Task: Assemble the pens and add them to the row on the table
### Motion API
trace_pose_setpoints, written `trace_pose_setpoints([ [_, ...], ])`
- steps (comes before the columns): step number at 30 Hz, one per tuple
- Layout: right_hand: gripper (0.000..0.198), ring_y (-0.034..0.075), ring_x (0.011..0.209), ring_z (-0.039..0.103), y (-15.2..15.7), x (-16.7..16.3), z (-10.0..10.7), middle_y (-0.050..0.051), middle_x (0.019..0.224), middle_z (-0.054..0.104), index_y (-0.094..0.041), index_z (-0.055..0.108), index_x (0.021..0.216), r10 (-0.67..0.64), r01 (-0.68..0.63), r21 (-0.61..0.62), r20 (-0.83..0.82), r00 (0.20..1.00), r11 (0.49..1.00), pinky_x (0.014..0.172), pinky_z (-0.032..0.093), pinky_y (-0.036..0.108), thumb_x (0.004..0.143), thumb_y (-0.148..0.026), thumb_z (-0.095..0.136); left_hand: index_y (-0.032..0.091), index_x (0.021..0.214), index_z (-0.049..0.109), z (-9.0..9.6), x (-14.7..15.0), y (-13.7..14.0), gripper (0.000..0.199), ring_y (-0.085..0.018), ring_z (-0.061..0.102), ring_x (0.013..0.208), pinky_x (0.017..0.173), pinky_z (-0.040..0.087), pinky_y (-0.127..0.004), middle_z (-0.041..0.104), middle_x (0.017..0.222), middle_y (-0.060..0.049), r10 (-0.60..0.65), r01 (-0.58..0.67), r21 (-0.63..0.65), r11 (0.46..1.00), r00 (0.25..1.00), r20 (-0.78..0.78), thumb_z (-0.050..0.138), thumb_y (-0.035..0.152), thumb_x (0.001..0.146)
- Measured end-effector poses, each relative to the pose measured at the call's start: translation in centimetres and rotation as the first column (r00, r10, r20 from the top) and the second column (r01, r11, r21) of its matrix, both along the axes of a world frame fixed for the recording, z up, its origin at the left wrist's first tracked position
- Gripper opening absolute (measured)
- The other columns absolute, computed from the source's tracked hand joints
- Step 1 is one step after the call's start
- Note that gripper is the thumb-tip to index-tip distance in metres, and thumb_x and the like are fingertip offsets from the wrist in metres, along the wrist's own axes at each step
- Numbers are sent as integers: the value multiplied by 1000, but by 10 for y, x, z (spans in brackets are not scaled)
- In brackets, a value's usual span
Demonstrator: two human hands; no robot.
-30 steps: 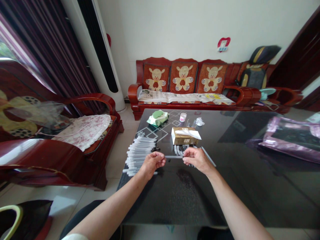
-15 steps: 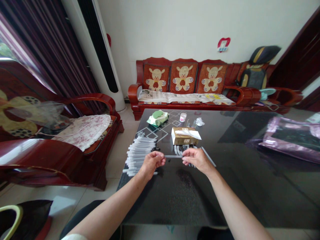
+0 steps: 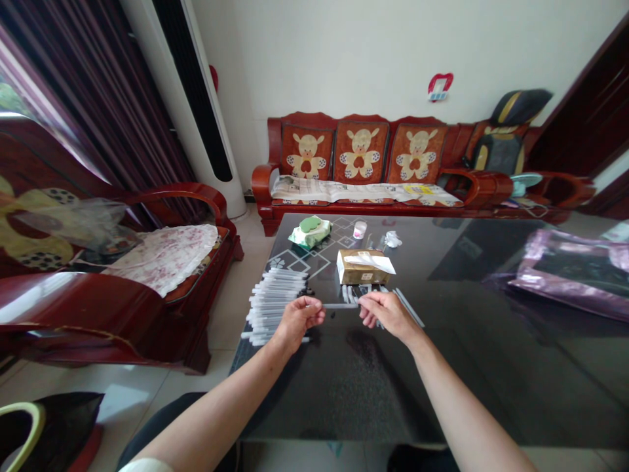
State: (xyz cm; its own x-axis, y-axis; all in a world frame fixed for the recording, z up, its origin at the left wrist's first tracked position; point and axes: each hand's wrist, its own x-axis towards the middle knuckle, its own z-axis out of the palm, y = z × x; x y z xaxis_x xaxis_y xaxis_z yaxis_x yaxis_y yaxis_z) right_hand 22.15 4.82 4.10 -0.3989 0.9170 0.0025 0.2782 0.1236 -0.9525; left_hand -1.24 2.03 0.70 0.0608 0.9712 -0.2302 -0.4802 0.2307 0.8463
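Between both hands, level above the dark table, is a slim translucent pen (image 3: 341,306). My left hand (image 3: 303,318) pinches its left end, while the fingers of my right hand (image 3: 384,311) are closed at its right end. Just left of my left hand lies a row of similar frosted pens (image 3: 275,301), stacked side by side with dark ends toward the right. Behind my right hand, loose pen parts (image 3: 350,294) lie in front of a gold tissue box (image 3: 361,270); my hand partly hides them. More slim tubes (image 3: 409,308) lie to its right.
On the table (image 3: 472,380) stand a green wipes pack (image 3: 310,233), a small white cup (image 3: 360,229) and a crumpled tissue (image 3: 392,239). A purple-edged clear bag (image 3: 570,275) lies at right. A wooden sofa (image 3: 361,157) is behind; a bin (image 3: 49,432) sits at lower left.
The fingers of my right hand have shifted and curled more at the pen's right end. My left hand and the pen have hardly moved.
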Motion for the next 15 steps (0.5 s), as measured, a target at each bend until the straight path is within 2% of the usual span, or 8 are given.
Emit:
trace_pose_setpoints([
  [4,30,15,55,65,1,0,-1,4,68,66,-12,60,88,-5,4,-2,-20,1000,1000,49,52,25,74,-39,64,10,72,62,0,0,0,22,-10,61,57,57,51,-20,66,65,-6,5,-5,-8,1000,1000,-1,77,24,64],
  [7,27,15,54,64,1,0,-2,4,66,65,-13,59,81,18,-18,17,-8,1000,1000,48,52,25,78,-39,60,10,71,62,-1,1,0,22,-10,61,56,56,51,-19,65,64,-5,-2,2,-7,1000,1000,-6,77,24,64],
  [11,37,13,49,62,-1,0,0,4,62,64,-12,58,75,35,-35,-4,11,999,999,43,49,23,86,-46,47,10,72,62,-1,1,1,22,-9,60,55,55,51,-19,65,63,-5,-4,4,-6,1000,1000,-8,77,24,64],
  [15,34,13,50,63,0,0,0,4,64,65,-12,59,82,28,-28,-2,3,1000,1000,44,50,23,84,-45,51,10,72,62,-1,0,1,21,-10,60,56,55,51,-19,65,63,-6,4,-4,-14,1000,1000,-11,76,23,64],
])
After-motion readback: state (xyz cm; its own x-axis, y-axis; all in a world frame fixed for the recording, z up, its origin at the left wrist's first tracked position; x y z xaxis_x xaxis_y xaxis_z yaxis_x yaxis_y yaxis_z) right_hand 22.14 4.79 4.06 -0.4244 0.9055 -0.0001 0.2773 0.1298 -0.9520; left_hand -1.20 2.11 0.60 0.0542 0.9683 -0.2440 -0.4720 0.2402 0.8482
